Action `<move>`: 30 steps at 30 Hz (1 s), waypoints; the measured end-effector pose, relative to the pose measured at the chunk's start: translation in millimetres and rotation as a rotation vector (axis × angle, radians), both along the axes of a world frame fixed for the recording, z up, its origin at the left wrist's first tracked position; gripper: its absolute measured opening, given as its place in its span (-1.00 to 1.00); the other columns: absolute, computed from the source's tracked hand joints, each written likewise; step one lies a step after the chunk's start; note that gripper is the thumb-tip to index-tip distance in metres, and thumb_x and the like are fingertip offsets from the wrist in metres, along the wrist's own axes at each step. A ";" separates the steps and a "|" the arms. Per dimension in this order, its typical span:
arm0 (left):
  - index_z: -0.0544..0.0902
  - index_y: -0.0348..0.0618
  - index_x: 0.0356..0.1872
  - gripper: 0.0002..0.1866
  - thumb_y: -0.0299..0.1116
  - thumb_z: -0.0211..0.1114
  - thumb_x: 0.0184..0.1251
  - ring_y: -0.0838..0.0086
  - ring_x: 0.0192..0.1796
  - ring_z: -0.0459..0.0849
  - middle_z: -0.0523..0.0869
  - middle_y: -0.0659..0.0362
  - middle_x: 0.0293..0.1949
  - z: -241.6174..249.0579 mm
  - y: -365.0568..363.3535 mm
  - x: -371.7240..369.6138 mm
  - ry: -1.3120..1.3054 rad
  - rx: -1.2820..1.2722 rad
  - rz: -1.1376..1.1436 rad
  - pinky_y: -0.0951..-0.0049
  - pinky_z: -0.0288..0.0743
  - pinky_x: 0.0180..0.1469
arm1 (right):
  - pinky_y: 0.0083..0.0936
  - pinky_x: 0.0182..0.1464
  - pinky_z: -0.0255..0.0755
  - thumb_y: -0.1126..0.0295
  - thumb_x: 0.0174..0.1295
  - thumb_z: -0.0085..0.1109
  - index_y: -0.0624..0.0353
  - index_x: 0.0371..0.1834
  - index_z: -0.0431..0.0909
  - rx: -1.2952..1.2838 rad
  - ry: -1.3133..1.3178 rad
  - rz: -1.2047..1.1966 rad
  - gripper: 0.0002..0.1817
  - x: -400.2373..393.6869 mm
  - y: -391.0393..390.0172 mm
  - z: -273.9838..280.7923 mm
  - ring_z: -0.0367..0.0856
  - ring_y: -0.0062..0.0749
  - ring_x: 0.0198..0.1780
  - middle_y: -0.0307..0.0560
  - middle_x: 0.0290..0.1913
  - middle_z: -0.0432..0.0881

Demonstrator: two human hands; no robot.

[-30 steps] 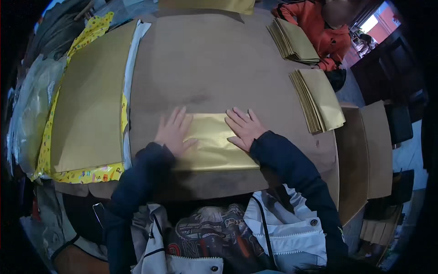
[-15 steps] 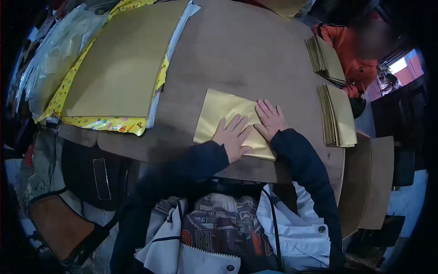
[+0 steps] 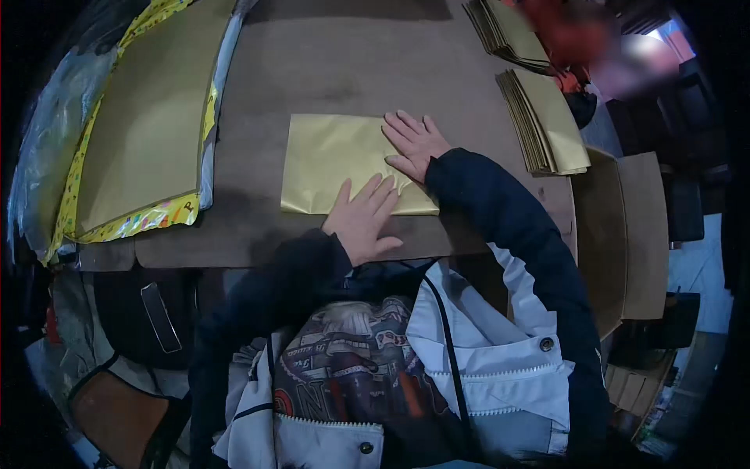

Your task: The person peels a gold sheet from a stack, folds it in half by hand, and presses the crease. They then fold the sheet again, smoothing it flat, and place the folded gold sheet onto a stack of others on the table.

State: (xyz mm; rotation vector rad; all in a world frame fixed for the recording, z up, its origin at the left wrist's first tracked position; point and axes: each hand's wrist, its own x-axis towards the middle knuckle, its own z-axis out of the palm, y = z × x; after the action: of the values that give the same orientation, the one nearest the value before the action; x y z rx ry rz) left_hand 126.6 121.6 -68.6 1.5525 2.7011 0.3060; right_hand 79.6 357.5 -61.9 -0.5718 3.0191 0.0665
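A gold sheet of paper [image 3: 332, 156], apparently folded, lies flat on the brown table [image 3: 336, 62] in front of me. My right hand [image 3: 416, 144] rests palm down on its upper right part with the fingers outstretched. Over the sheet's lower edge lies my left hand [image 3: 363, 215], its spread fingertips on the paper and its thumb pointing right. Neither hand grips anything. The paper under both palms is hidden.
A large stack of gold-brown sheets [image 3: 144, 109] sits at the left on a yellow printed wrapper [image 3: 148, 223]. Folded gold bundles [image 3: 547, 125] line the right side. Below them stands an open cardboard box [image 3: 644, 234]. A person in red [image 3: 558, 31] is at the far right.
My view has tilted and shifted. The gold sheet now lies squarer to the table's near edge. My left hand has slid to the sheet's lower edge; the right stays at its right side.
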 end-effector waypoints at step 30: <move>0.35 -0.13 0.34 -0.26 -0.01 0.32 0.17 0.03 0.47 0.16 0.29 -0.01 0.40 39.4 -100.0 -17.2 -0.017 -0.099 0.358 -0.36 0.03 0.32 | 0.30 0.43 -0.24 -0.17 0.35 -0.22 0.19 0.45 0.15 0.149 -0.103 -0.146 -0.22 0.6 -28.3 32.3 -0.16 -0.08 0.56 0.00 0.54 0.03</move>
State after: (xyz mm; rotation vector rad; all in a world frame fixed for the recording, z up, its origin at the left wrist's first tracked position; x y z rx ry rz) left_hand 109.4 21.6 -29.1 1.0327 2.9195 0.1824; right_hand 80.2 329.2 -29.5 -0.3311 2.9131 0.2437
